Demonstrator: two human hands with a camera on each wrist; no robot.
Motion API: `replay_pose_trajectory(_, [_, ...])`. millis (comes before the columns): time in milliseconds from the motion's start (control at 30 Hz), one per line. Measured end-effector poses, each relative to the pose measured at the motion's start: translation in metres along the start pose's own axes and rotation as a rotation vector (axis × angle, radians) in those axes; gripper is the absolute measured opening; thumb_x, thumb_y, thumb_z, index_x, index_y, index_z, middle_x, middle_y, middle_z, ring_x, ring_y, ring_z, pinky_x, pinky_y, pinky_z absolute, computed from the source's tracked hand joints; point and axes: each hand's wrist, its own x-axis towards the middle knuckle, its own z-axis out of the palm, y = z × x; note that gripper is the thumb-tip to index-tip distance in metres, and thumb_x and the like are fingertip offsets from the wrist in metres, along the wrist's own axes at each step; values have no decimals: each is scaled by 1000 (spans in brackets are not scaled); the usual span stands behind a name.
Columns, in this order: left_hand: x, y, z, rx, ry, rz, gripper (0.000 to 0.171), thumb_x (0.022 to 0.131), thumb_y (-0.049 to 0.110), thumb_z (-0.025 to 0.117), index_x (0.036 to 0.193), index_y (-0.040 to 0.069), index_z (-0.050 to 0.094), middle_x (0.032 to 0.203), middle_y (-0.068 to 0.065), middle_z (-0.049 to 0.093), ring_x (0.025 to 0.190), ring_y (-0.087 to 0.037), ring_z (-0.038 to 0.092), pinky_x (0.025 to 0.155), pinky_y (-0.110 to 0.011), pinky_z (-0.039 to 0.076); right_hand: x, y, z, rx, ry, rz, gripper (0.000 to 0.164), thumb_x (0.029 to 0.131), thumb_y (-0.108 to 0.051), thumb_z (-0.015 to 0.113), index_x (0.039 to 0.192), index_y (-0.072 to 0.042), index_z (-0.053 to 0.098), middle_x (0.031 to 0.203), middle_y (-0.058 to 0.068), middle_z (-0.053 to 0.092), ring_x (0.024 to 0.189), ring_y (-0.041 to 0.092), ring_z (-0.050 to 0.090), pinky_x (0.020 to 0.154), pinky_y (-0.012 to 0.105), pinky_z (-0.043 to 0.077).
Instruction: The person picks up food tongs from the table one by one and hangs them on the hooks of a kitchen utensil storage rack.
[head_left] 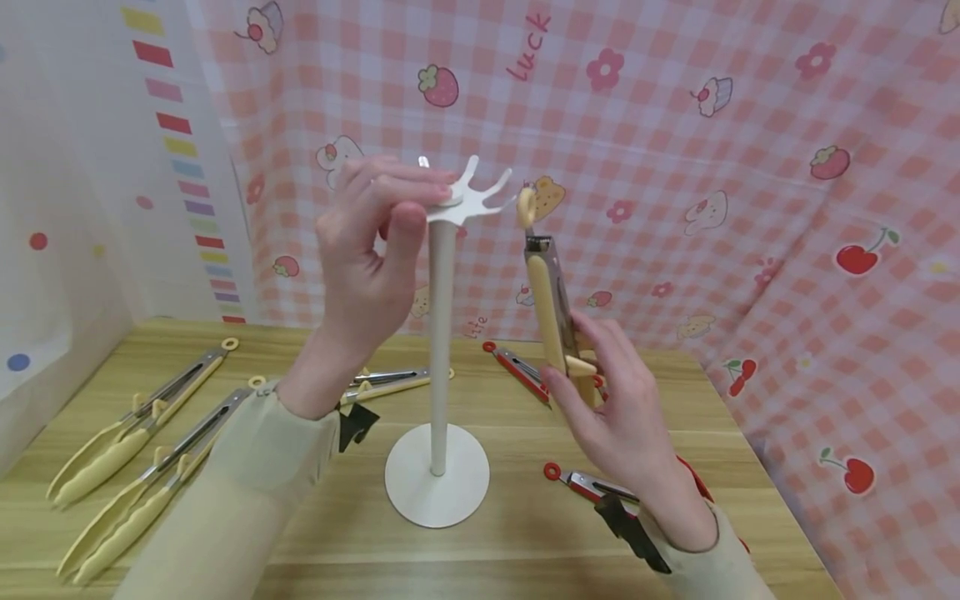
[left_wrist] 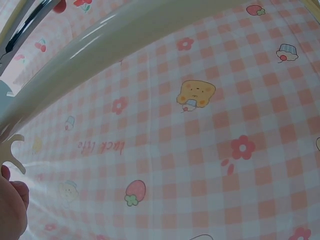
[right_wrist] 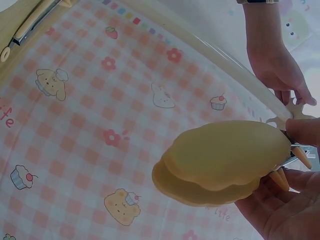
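Observation:
A white stand with a hooked top [head_left: 472,200] rises from a round base [head_left: 405,492]. My left hand [head_left: 375,242] grips the stand's top, fingertips on its hub and thumb at the near side; hooks splay out beyond it. To the right, my right hand [head_left: 622,400] holds pale yellow tongs [head_left: 546,300] upright, hanging ring uppermost, close beside the right-hand hook but seemingly apart from it. The right wrist view shows the tongs' scalloped yellow tips [right_wrist: 220,160], lying close together. There the left hand [right_wrist: 277,65] also shows at the stand's top.
Two yellow tongs [head_left: 105,467] [head_left: 123,533] lie on the wooden table [head_left: 345,550] at left. More yellow tongs [head_left: 397,383] lie behind the stand's pole [head_left: 441,350]. Red tongs [head_left: 517,371] lie back right, and other red tongs [head_left: 577,483] are partly under the right wrist. Checked cloth [head_left: 600,150] hangs behind.

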Motion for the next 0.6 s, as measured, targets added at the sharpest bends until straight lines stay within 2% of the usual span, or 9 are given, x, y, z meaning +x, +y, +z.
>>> replay_pose_trajectory(333, [0,0,0,-2,-1,-5,67,106,61,49,93,-1,73,98,-20,77,87,-14,52,71,-17,33,1,-4,0,-12,-16,42,65,86,5,79,147,-5,57,123,13,69,108,17,65,95,9,53])
replay_pose_trajectory(600, [0,0,0,4,3,-7,69,105,62,48,92,0,73,98,-20,77,87,-14,52,72,-17,33,3,-5,0,-14,-18,42,66,86,5,79,147,-5,57,124,13,69,109,17,66,94,8,53])
